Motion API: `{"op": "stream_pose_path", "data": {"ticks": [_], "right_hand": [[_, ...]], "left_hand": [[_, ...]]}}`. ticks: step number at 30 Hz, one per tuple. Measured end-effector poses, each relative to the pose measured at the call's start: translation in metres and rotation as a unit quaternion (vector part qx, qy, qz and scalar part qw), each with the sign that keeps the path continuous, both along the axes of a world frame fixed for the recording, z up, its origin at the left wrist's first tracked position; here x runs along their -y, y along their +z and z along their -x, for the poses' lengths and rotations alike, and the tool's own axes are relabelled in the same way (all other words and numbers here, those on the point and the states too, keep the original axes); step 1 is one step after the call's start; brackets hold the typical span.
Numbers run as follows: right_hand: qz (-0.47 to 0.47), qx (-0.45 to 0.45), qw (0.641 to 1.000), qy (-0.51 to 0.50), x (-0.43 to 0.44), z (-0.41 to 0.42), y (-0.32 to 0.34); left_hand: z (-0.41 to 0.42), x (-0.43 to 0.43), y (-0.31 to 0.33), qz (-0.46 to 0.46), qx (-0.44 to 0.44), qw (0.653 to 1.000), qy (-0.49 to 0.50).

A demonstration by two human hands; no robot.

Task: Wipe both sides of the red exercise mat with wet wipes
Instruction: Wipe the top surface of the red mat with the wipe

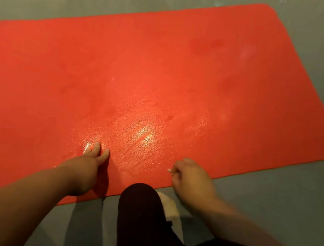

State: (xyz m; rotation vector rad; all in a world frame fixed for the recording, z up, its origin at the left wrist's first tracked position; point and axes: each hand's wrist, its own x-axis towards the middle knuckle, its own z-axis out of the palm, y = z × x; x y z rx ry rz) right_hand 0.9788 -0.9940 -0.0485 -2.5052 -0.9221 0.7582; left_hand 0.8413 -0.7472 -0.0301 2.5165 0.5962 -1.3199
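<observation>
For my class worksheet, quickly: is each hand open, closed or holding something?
Left hand: open, straight fingers pressing on the red mat.
Right hand: closed, fingers curled round a small white bit, likely a wet wipe.

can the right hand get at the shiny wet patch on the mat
Probably yes: the right hand, gripping a wipe, is beside the shiny patch, only bare mat between.

The red mat (163, 72) is showing a finely pebbled skin — glistening wet between the left hand (91, 156) and right hand (192, 177), looking matt beyond them — the grey floor (270, 197) beside them is looking dull
</observation>
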Motion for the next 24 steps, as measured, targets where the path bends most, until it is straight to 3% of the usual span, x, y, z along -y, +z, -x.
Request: {"op": "stream_pose_path", "data": {"ticks": [2, 5, 7, 10, 12, 13, 15, 17, 19, 21, 24], "right_hand": [[0.005, 0.041, 0.994, -0.102, 0.032, -0.029, -0.004], [0.012, 0.075, 0.957, -0.279, 0.065, -0.060, 0.000], [0.022, 0.077, 0.966, -0.247, 0.055, -0.050, -0.004], [-0.015, 0.011, 0.999, -0.027, 0.019, -0.001, -0.006], [-0.012, -0.019, 0.996, 0.087, 0.011, 0.014, -0.010], [-0.010, -0.014, 0.997, 0.073, 0.015, 0.008, -0.011], [-0.024, 0.024, 0.998, -0.046, 0.034, -0.016, -0.012], [-0.028, 0.068, 0.976, -0.206, 0.056, -0.049, -0.011], [-0.022, 0.086, 0.951, -0.295, 0.061, -0.068, -0.009], [-0.020, 0.078, 0.955, -0.287, 0.040, -0.061, -0.009], [-0.071, 0.010, 0.994, -0.081, -0.011, -0.014, -0.007]], "left_hand": [[-0.002, 0.000, 0.000, -0.003, -0.002, 1.000, 0.001], [-0.002, 0.003, 0.002, -0.015, -0.003, 1.000, -0.005], [0.000, 0.006, 0.002, -0.023, -0.004, 1.000, -0.005], [-0.002, 0.008, 0.002, -0.024, -0.007, 1.000, -0.003], [-0.005, 0.006, 0.003, -0.020, -0.015, 1.000, -0.005], [-0.007, 0.005, 0.004, -0.018, -0.021, 1.000, -0.007], [-0.009, 0.004, 0.004, -0.014, -0.030, 0.999, -0.008], [-0.010, 0.005, 0.006, -0.019, -0.036, 0.999, -0.011], [-0.013, 0.008, 0.007, -0.033, -0.040, 0.999, -0.011], [-0.018, 0.014, 0.007, -0.053, -0.038, 0.998, -0.007], [-0.026, 0.021, 0.008, -0.071, -0.030, 0.997, 0.010]]}}
